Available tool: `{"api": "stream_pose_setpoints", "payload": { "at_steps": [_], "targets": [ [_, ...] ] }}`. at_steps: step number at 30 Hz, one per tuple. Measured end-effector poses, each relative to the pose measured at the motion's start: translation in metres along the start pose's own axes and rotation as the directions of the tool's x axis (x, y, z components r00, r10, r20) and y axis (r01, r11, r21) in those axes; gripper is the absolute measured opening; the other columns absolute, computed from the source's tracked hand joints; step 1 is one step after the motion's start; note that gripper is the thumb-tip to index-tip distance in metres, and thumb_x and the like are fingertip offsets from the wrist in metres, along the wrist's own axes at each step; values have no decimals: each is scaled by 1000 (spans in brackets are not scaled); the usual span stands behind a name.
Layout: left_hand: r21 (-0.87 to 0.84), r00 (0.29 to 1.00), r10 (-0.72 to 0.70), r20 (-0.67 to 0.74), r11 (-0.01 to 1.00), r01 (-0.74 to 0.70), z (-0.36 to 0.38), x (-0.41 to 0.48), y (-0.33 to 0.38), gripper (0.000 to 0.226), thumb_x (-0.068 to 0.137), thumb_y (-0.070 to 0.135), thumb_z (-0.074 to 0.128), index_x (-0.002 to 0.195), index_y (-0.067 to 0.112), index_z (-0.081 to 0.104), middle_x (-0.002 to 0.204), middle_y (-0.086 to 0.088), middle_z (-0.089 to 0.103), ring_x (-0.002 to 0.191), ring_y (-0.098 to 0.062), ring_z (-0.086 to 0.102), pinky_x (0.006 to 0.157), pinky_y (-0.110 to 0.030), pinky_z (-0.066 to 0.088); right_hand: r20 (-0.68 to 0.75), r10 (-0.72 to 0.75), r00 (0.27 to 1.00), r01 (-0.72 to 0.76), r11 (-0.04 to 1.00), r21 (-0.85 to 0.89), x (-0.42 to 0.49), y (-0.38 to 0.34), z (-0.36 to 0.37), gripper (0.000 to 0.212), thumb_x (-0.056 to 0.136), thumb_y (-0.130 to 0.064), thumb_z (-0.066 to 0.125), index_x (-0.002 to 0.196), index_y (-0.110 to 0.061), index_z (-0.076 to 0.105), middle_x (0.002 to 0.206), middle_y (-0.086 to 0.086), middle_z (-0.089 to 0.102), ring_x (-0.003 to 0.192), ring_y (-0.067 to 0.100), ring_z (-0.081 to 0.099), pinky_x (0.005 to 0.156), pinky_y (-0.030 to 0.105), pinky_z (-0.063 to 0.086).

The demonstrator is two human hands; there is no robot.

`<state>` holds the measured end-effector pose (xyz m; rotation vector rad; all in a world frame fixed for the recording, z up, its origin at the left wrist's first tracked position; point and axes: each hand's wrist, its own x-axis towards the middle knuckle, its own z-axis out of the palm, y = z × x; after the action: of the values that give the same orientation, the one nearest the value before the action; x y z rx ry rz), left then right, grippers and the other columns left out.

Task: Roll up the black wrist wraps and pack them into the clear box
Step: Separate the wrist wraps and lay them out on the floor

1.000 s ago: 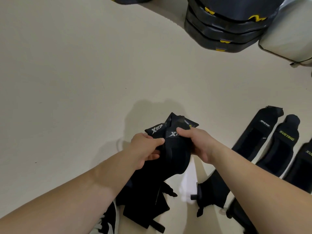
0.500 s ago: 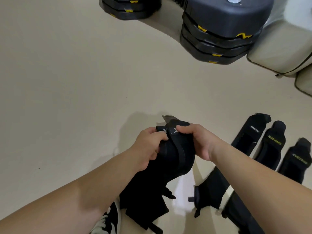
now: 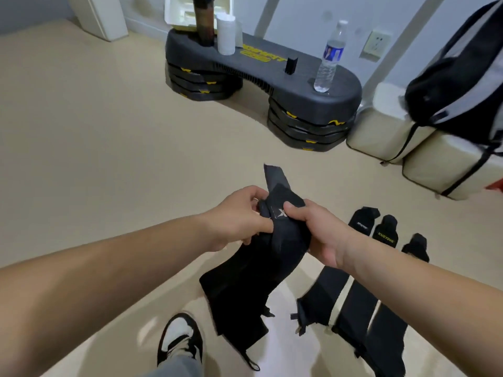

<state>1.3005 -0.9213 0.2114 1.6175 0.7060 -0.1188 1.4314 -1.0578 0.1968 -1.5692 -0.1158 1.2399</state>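
Observation:
A black wrist wrap (image 3: 275, 251) with a white X logo hangs in the air at the centre, bunched at its top and trailing down toward the floor. My left hand (image 3: 239, 216) pinches its upper left edge. My right hand (image 3: 315, 229) grips its upper right side, thumb on the logo. A loose end of the wrap sticks up above my hands. Three more black wrist wraps (image 3: 356, 297) lie side by side on the floor at the right, partly hidden by my right forearm. No clear box is visible.
A black and yellow step platform (image 3: 272, 77) stands ahead, carrying a water bottle (image 3: 328, 61), a white cup and a dark bottle. Cream cushions (image 3: 435, 159) and a black backpack (image 3: 462, 72) sit at right. My shoe (image 3: 179, 338) rests on the beige floor below.
The camera has tilted up, bringing the platform top, wall and backpack into view. My hands have kept hold of the wrap and worked its top end tighter.

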Motion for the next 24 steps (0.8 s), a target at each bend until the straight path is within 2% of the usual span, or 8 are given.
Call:
{"api": "stream_pose_setpoints", "payload": {
  "at_steps": [2, 7, 10, 13, 16, 18, 22, 24],
  "targets": [
    [49, 998, 58, 12, 997, -58, -6, -26, 26, 45, 86, 6, 75, 125, 21, 58, 122, -12, 71, 71, -18, 61, 46, -26, 40, 10, -14, 1000, 13, 999, 38, -32, -14, 11, 33, 107, -29, 60, 135, -14, 63, 120, 11, 79, 109, 31, 77, 89, 44, 61],
    [132, 989, 145, -11, 981, -142, -11, -91, 88, 36, 92, 2, 67, 121, 21, 60, 107, -14, 72, 48, -10, 53, 44, -25, 29, 35, -16, 999, 10, 985, 171, -120, -36, 38, 42, 111, -40, 47, 130, -11, 69, 116, 18, 79, 107, 33, 78, 93, 44, 59],
    [164, 982, 188, -11, 969, -184, -3, -130, 120, 33, 94, 2, 63, 121, 20, 61, 91, -8, 65, 52, -12, 47, 43, -24, 25, 9, -92, 996, 89, 979, 185, -166, -43, 45, 44, 111, -44, 45, 131, -13, 69, 116, 15, 80, 107, 31, 78, 93, 43, 59],
    [149, 968, 250, -17, 958, -245, 11, -163, 146, 39, 94, 3, 65, 124, 26, 55, 94, -7, 66, 59, -15, 47, 44, -25, 27, -29, -204, 978, 206, 969, 139, -209, -51, 38, 43, 112, -46, 43, 129, -18, 70, 116, 11, 80, 109, 31, 77, 102, 48, 56],
    [142, 942, 334, -25, 934, -328, 31, -185, 161, 59, 93, 4, 69, 141, 31, 46, 119, -1, 68, 63, -13, 52, 47, -24, 35, -75, -335, 939, 343, 919, 194, -242, -56, 25, 32, 111, -33, 51, 130, -14, 67, 114, 11, 81, 104, 30, 79, 90, 44, 61],
    [111, 927, 373, -34, 924, -367, 47, -193, 163, 71, 92, 5, 73, 151, 30, 41, 128, 2, 64, 61, -4, 61, 49, -20, 43, -108, -371, 922, 386, 884, 265, -255, -57, 16, 25, 108, -25, 58, 128, -11, 64, 112, 12, 81, 99, 30, 80, 79, 42, 63],
    [-61, 926, 363, -103, 927, -370, 74, -198, 153, 83, 92, 1, 75, 159, 30, 36, 123, 3, 72, 68, -2, 68, 53, -12, 48, -197, -384, 902, 429, 843, 325, -260, -44, 0, 12, 101, -17, 68, 111, -14, 62, 103, 14, 81, 84, 29, 80, 72, 44, 63],
    [-109, 941, 312, -135, 939, -327, 83, -194, 141, 84, 91, 5, 78, 160, 26, 34, 114, 8, 78, 67, 2, 69, 58, -13, 49, -236, -415, 879, 473, 827, 305, -256, -32, -5, 16, 99, -12, 71, 113, -17, 65, 105, 17, 80, 87, 32, 80, 74, 47, 64]
  ]
}}
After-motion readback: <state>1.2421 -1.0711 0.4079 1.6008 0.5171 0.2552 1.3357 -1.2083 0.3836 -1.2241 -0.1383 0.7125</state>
